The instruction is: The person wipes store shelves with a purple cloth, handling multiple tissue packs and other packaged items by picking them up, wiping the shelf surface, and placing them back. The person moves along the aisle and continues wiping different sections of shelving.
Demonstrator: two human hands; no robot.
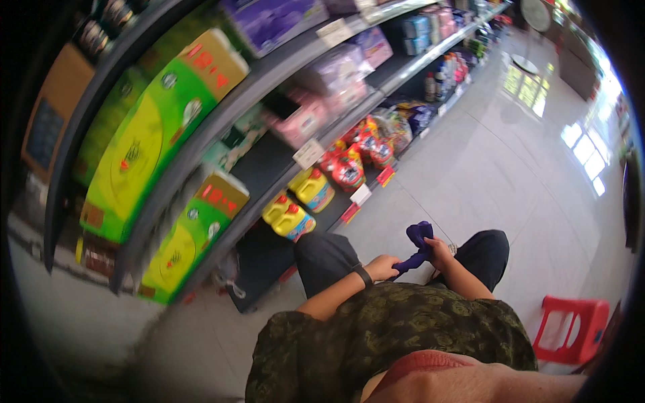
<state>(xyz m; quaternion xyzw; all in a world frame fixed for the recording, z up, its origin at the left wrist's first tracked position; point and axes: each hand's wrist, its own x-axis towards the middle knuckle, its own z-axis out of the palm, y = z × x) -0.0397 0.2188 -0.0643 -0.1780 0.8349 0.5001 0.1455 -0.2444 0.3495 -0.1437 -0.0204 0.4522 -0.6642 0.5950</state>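
Observation:
A twisted length of dark purple cloth stretches between my two hands, above the floor and between my bent knees. My left hand, with a dark band on its wrist, is closed around the lower end of the cloth. Farther up, my right hand grips the cloth just below its bunched top end. The cloth's exact kind cannot be told.
Store shelves run along the left, holding green cartons, yellow jugs, red detergent bags and tissue packs. A red plastic stool stands at the right. A round-based stand is on the tiled floor farther off.

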